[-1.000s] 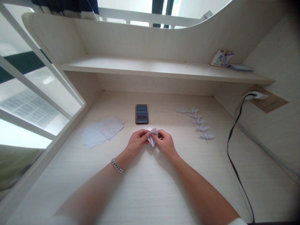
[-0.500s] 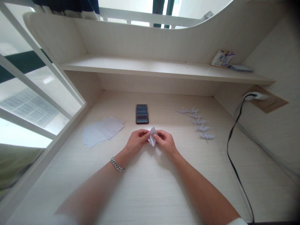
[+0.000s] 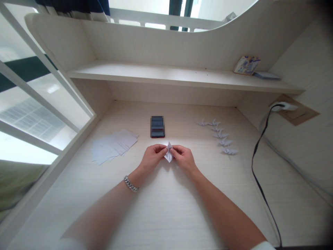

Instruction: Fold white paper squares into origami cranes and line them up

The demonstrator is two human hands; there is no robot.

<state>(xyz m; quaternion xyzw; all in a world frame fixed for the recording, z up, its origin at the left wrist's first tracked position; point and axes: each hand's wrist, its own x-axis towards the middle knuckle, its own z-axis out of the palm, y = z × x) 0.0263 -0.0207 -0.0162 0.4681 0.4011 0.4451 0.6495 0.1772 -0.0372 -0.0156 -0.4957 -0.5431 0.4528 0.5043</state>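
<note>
1. A bare left hand (image 3: 153,155) and bare right hand (image 3: 185,157) grasp a small, white, pointed piece of folded paper (image 3: 169,157), apparently mid-fold.
2. The fold seems to call for even thumb pressure along the creases.
3. The paper, diamond-like with a sharp far tip, is at centre, near side of a dark rectangular phone (image 3: 157,127), left of small white paper cranes (image 3: 224,142).

Bare left hand (image 3: 153,155) and right hand (image 3: 184,156), one chain bracelet (image 3: 130,184).
On my feed I see chunky silver-coloured links (image 3: 127,180) round the left wrist (image 3: 135,177); whitish sleeve edge (image 3: 263,246) on the right arm (image 3: 223,205); pale patch (image 3: 73,243) by the left arm (image 3: 104,211), too blurred to call.
</note>
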